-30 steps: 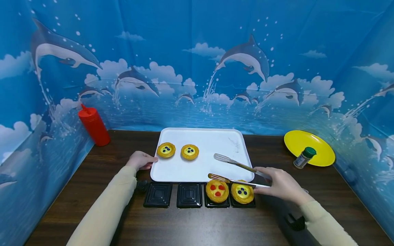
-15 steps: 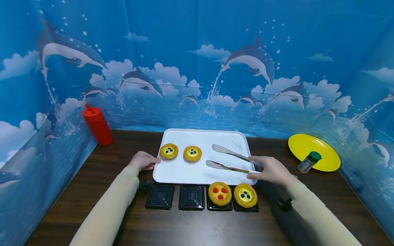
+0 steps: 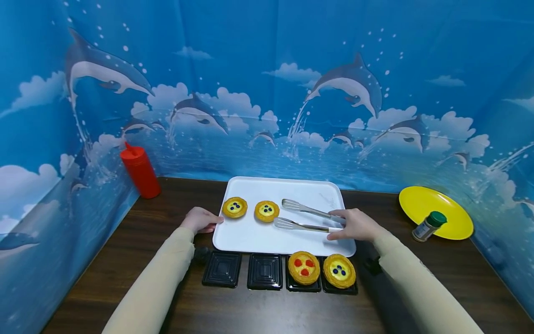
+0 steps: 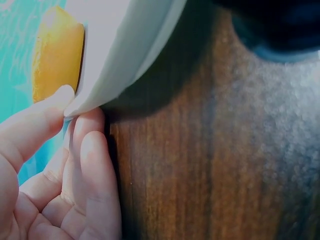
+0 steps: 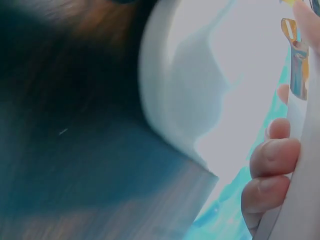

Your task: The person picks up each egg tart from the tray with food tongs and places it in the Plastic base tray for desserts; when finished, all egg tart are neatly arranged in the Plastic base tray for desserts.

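Note:
My left hand (image 3: 201,220) pinches the left rim of the white tray (image 3: 250,236), thumb on top and fingers beneath, as the left wrist view shows. My right hand (image 3: 358,225) grips metal tongs (image 3: 306,227) with slotted ends, held spread over the right part of the tray. Two egg tarts dotted with blueberries lie on the tray: a left tart (image 3: 235,207) by my left thumb, and a second tart (image 3: 267,211) just left of the tongs' tips. In the right wrist view the handle of the tongs runs along my curled fingers (image 5: 275,157).
Black square trays stand in a row in front: two bare ones (image 3: 222,269), one under a strawberry tart (image 3: 304,268), one under a blueberry tart (image 3: 340,271). A red squeeze bottle (image 3: 141,171) stands back left. A yellow plate (image 3: 452,218) and green-capped shaker (image 3: 429,226) are at right.
My right hand has carried the tongs left and back, from above the front tarts to over the tray near the second tart. My left hand still holds the tray rim. The view has shifted slightly.

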Motion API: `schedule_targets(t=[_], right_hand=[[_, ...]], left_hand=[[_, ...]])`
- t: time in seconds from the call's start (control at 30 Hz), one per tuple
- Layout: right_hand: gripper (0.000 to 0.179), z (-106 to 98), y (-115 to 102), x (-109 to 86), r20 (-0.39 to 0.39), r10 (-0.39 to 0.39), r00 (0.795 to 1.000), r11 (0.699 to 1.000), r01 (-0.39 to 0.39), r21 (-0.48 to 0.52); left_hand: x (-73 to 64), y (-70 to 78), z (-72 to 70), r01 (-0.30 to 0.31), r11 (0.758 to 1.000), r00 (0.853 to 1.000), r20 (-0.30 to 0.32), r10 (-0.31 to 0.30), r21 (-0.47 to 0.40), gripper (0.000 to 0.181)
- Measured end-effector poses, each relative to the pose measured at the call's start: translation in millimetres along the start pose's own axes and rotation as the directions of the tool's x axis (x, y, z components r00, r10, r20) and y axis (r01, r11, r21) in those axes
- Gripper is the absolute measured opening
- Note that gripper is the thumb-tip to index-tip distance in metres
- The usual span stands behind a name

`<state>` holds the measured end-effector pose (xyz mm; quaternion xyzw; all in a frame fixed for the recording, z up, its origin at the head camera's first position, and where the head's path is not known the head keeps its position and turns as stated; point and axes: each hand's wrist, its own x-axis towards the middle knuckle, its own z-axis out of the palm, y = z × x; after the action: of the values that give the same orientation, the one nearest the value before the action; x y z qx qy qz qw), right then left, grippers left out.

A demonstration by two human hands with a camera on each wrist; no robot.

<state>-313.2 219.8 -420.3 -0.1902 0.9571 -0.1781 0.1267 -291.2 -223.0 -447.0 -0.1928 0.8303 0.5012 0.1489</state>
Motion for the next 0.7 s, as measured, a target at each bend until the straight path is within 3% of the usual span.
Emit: schedule_targets(t=[0.7], right_hand=[[0.084, 1, -21, 28.4, 0.029, -0.015, 0.999, 1.000, 0.015, -0.007]], left_hand=[[0.8, 2.5, -1.2, 0.024, 1.000, 1.000, 0.005, -0.024, 0.003, 0.033]])
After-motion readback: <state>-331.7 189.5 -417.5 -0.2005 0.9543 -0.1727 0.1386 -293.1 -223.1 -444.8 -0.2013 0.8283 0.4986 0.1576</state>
